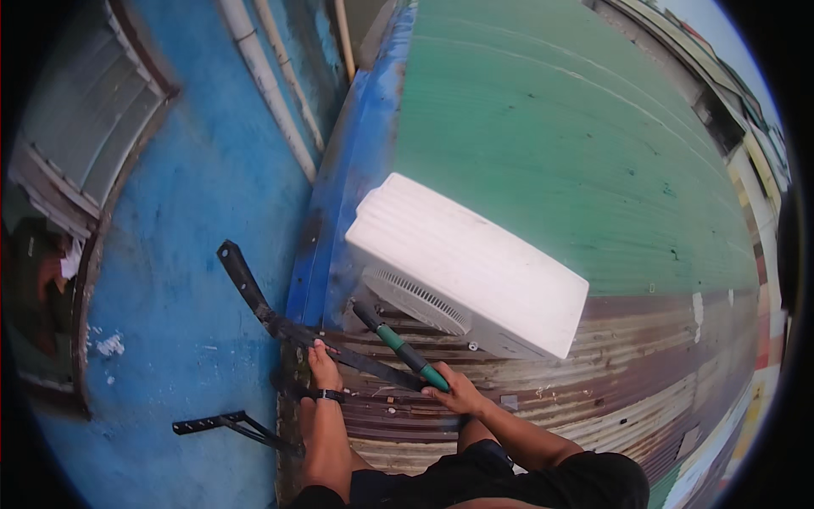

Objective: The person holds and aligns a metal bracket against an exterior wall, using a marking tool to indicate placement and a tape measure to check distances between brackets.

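Observation:
My left hand [323, 366] is closed on a black metal bracket [377, 366], near the corner where its two arms meet. One arm of the bracket [244, 276] points up in front of the blue wall; the other runs down toward my right hand. My right hand [456, 392] grips the green lower end of a long, green and black stick-shaped tool [392, 338]. The tool slants up to the left, its black end near the fan grille of a white outdoor air-conditioner unit [475, 254]. What kind of tool it is, I cannot tell.
A second black bracket [225, 422] juts from the blue wall [186, 254] at the lower left. Corrugated rusty roofing [610, 373] lies underfoot, with green roof sheet [543, 102] beyond. Pale pipes [267, 81] run down the wall, and a louvred window [85, 110] stands at far left.

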A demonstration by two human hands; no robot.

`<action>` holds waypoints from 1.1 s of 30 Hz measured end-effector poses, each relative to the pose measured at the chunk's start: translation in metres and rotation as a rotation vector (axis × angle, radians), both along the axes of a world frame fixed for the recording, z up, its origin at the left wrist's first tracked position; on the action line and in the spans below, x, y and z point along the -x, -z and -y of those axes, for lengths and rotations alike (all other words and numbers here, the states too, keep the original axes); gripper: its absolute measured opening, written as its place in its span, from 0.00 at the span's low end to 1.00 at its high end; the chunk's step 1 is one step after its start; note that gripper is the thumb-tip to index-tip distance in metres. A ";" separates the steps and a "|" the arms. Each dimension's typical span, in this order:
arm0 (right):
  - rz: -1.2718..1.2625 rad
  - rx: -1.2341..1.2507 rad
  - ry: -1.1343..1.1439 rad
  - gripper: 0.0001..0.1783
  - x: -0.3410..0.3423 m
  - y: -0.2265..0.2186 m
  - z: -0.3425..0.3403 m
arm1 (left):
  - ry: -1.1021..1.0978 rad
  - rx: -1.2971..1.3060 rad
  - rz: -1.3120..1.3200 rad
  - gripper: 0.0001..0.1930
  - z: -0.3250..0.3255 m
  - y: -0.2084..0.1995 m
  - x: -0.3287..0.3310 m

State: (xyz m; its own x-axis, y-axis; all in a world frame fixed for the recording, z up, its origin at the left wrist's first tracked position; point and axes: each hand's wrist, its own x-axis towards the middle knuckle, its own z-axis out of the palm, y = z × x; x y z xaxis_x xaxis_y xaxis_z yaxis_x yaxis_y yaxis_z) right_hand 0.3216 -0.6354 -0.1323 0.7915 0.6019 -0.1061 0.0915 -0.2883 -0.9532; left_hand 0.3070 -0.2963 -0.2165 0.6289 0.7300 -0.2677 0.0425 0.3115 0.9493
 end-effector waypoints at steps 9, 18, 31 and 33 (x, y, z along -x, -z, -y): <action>0.043 0.235 -0.082 0.26 -0.018 0.124 -0.084 | 0.041 0.463 0.105 0.11 -0.107 0.135 0.018; 0.133 0.291 -0.133 0.21 -0.031 0.224 -0.135 | -0.017 0.571 0.057 0.11 -0.166 0.214 0.041; 0.041 0.250 0.057 0.19 -0.038 0.287 -0.164 | 0.129 0.698 0.050 0.10 -0.204 0.267 0.045; 0.044 0.247 0.034 0.18 -0.037 0.288 -0.166 | 0.139 0.719 0.061 0.09 -0.208 0.268 0.050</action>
State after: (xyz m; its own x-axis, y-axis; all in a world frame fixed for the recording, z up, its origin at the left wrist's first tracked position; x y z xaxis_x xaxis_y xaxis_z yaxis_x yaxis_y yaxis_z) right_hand 0.3583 -0.4692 -0.4198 0.8182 0.5347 -0.2115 0.1178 -0.5158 -0.8486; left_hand 0.2570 -0.0880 -0.4848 0.7320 0.2996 -0.6120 0.0803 0.8540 0.5141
